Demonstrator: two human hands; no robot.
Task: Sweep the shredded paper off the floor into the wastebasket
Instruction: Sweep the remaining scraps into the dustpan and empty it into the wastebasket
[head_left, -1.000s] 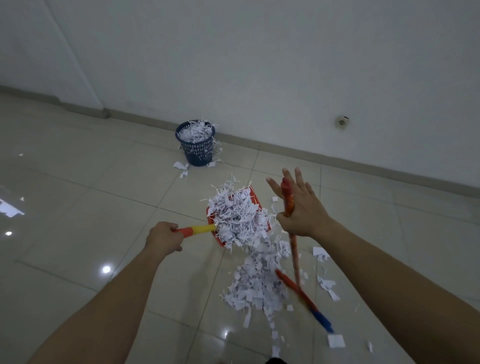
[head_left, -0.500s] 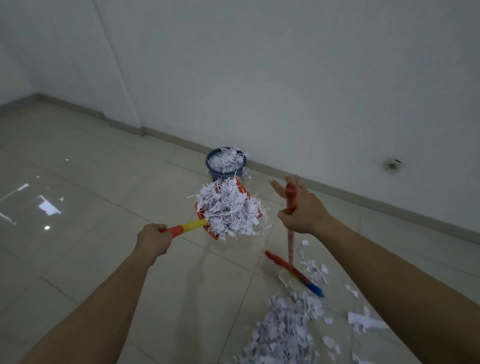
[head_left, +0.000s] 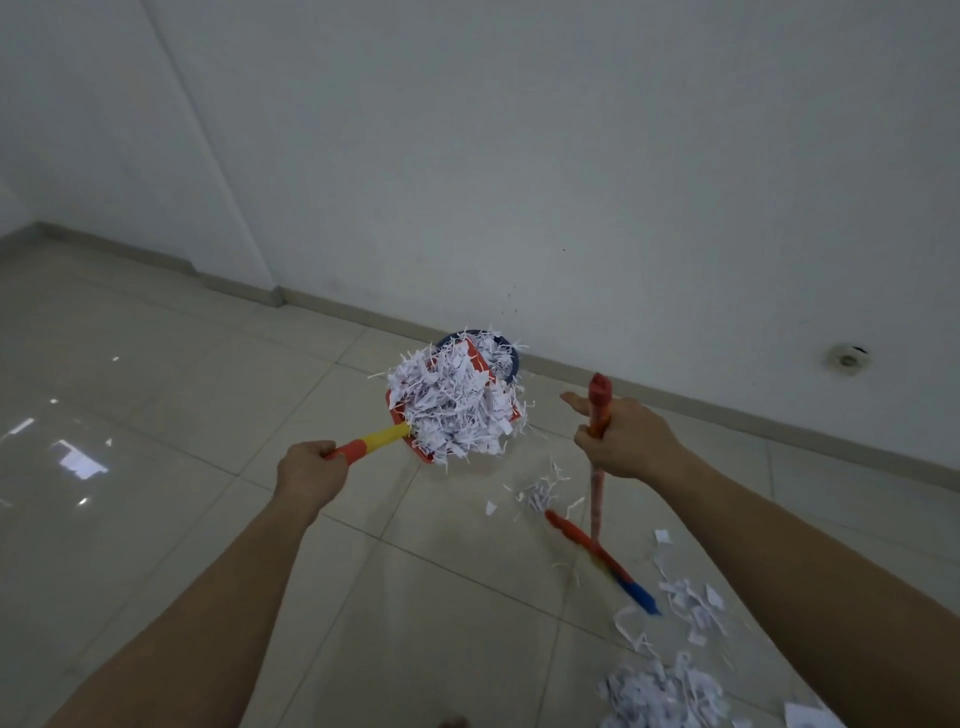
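My left hand (head_left: 310, 472) grips the yellow-and-red handle of a red dustpan (head_left: 400, 413) heaped with white shredded paper (head_left: 454, 408). The loaded pan is held in the air in front of the blue wastebasket (head_left: 511, 358), which stands by the wall and is mostly hidden behind the heap. My right hand (head_left: 621, 441) is closed around the upper part of a red broom stick (head_left: 597, 493), held upright. The broom's red-and-blue head (head_left: 605, 564) rests on the floor. More shredded paper (head_left: 662, 691) lies on the tiles at the lower right.
Glossy beige floor tiles (head_left: 156, 415) run to a white wall (head_left: 519, 156) with a grey skirting. Small scraps (head_left: 537, 493) lie just left of the broom stick. A round fitting (head_left: 848, 358) sits low on the wall at right.
The loaded dustpan has been carried from the pile toward the wastebasket and now covers most of it. The broom came along upright. The floor pile has dropped to the lower right of view.
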